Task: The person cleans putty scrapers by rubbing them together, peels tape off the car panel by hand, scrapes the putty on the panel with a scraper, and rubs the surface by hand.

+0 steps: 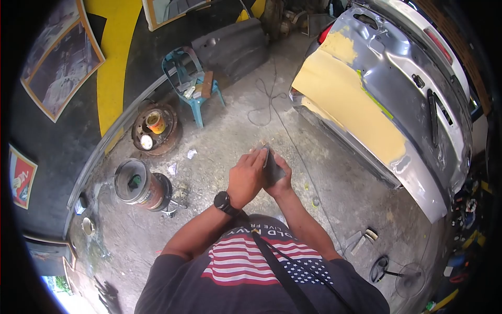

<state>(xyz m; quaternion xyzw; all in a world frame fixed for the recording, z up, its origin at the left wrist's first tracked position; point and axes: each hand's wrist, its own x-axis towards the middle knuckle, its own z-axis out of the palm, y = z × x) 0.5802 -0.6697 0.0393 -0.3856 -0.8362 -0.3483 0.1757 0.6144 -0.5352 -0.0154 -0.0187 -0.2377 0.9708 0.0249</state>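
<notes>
In front of my chest, both hands are together on a dark grey flat piece (273, 171) that looks like folded sandpaper. My left hand (248, 177), with a black watch on its wrist, presses its closed fingers against the piece's left side. My right hand (282, 183) cups it from the right and below, thumb along the edge. Whether a block lies inside the fold is hidden. Ahead to the right stands a car body panel (413, 78), bare grey metal with a broad patch of pale yellow filler (342, 97).
A blue-green plastic chair (196, 107) carries blocks and small items. Left of it, an open can (155, 123) stands on a rusty wheel rim (170, 137). A bucket (149, 191) stands nearer. A cable (298, 152) crosses the floor; a fan (408, 277) is at lower right.
</notes>
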